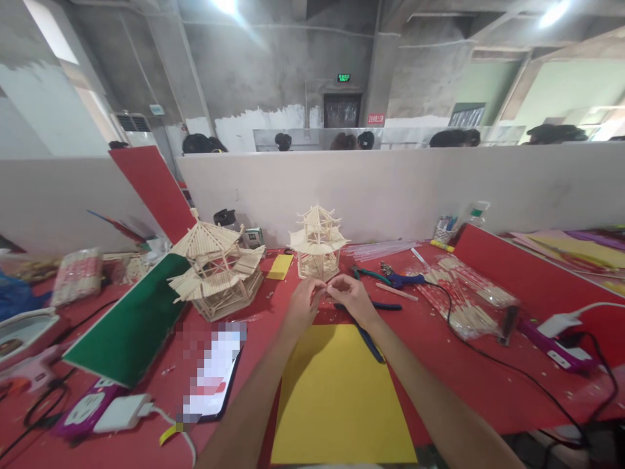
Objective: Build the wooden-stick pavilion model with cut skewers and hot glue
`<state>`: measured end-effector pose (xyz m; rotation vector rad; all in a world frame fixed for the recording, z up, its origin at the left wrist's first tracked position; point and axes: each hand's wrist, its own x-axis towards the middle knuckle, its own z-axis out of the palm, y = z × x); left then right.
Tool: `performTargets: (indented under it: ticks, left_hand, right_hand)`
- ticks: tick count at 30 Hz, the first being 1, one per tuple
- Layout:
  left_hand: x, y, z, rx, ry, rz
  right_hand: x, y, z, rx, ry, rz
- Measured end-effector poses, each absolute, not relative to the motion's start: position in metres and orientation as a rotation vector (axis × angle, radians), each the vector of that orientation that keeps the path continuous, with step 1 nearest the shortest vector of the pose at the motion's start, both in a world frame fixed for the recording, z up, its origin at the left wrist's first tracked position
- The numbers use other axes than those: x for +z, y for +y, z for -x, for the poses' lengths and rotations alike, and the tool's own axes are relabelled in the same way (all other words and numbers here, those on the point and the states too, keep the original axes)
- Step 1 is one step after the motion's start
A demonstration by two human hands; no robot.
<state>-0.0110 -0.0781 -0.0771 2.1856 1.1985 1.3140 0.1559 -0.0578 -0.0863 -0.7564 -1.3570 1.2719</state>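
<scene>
My left hand (305, 304) and my right hand (352, 297) meet in front of me, fingertips pinched together. Whatever lies between the fingers is too small to make out. Just behind them stands a small two-tiered pavilion model (318, 242) built of thin wooden sticks; I cannot tell whether the fingers touch it. Pliers with dark blue handles (372, 344) lie partly under my right hand. A yellow sheet (342, 397) lies between my forearms. To the left is a larger stick pavilion (215, 270) with a wide roof.
A phone (215, 374) and a tilted green board (131, 319) are on the left. Green-handled pliers (374, 276) and a blue corded tool (405, 279) lie to the right, beside packs of sticks (459, 299). A white partition (390, 195) closes off the back.
</scene>
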Motion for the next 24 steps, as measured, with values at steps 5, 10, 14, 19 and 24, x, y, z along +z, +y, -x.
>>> performTargets:
  ticks: [5, 10, 14, 19, 24]
  left_hand:
    - [-0.0756, -0.0813, 0.0106, 1.357, 1.228, -2.270]
    - [-0.0739, -0.0840, 0.0107, 1.419, 1.189, -2.312]
    - [-0.0745, -0.0847, 0.0104, 1.444, 1.174, -2.340]
    - [-0.0758, -0.0843, 0.0108, 1.489, 1.164, -2.406]
    - [-0.0775, -0.0829, 0.0115, 1.556, 1.103, -2.498]
  right_hand:
    - [-0.0890, -0.0576, -0.1544, 1.250, -1.364, 0.735]
    - [-0.0894, -0.0568, -0.1540, 1.210, -1.378, 0.744]
    - [-0.0873, -0.0594, -0.1529, 1.196, -1.374, 0.740]
    - [-0.0864, -0.0619, -0.1543, 1.313, -1.341, 0.702]
    - [-0.0917, -0.0568, -0.1567, 1.339, -1.315, 0.699]
